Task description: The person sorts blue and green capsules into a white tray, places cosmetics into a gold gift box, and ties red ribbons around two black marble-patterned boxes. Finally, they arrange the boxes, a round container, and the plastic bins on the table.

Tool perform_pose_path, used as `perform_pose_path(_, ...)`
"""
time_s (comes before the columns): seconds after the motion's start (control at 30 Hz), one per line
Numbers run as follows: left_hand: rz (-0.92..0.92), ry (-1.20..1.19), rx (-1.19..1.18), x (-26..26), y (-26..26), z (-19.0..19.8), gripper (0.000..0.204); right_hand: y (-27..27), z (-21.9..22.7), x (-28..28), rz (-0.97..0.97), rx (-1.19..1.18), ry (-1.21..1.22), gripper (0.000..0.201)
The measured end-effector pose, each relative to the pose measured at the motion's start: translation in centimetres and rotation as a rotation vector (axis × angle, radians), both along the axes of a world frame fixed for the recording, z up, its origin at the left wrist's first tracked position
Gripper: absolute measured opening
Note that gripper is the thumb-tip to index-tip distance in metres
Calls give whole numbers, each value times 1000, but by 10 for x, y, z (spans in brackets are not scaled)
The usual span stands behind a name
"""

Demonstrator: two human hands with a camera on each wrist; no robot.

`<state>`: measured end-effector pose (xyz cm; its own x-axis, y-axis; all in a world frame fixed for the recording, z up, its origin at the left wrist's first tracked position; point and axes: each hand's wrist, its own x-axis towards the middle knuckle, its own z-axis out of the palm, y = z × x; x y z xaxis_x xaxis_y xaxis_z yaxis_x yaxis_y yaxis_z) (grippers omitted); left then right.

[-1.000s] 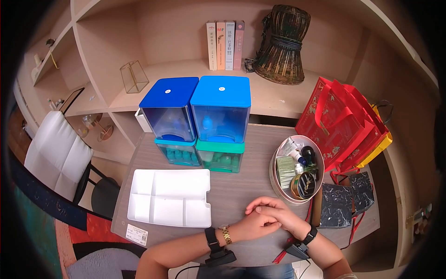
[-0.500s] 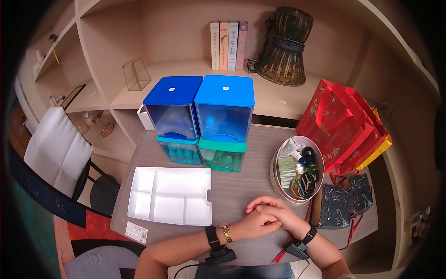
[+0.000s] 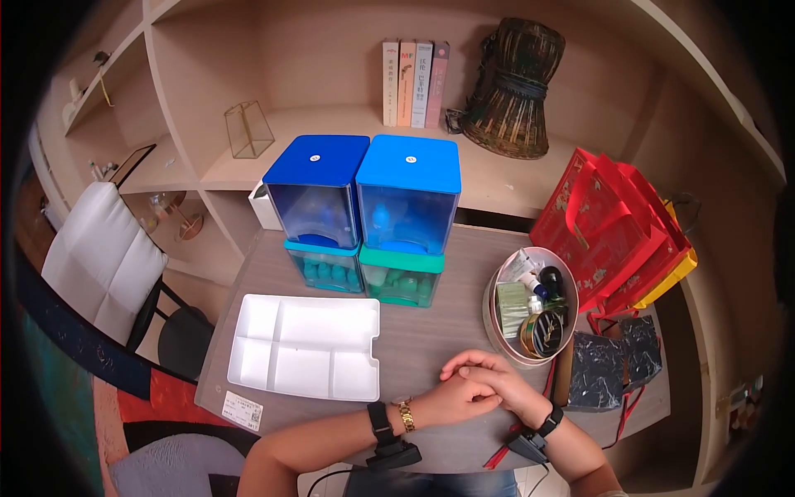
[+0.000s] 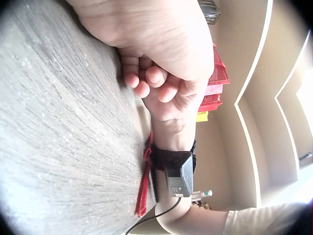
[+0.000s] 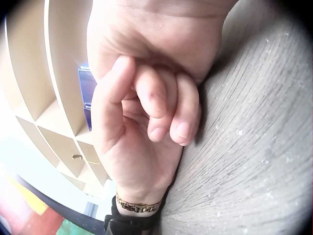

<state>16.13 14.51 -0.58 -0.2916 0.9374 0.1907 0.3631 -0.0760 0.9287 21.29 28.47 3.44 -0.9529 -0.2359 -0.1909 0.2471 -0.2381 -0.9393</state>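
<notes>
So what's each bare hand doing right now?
Left hand: closed, fingers curled around the right hand.
Right hand: closed, clasping the left hand.
Neither grips any object.

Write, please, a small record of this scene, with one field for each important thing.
Hands: left hand and right hand clasped together
Surface: wood-grain table
Stacked boxes: dark blue box and lighter blue box above two green-toned boxes
Tray: white divided tray, in front of the stacks
Tub: oval tub, holding assorted small containers
Right side: red bags; black marbled boxes in front
Shelf behind: four upright books, dark woven object
</notes>
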Motion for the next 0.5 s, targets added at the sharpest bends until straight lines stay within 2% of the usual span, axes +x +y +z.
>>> perform_pose_path(0.5, -9, 1, -1, 0, -1, 3, 24, 1, -2, 0, 2, -16, 3, 23)
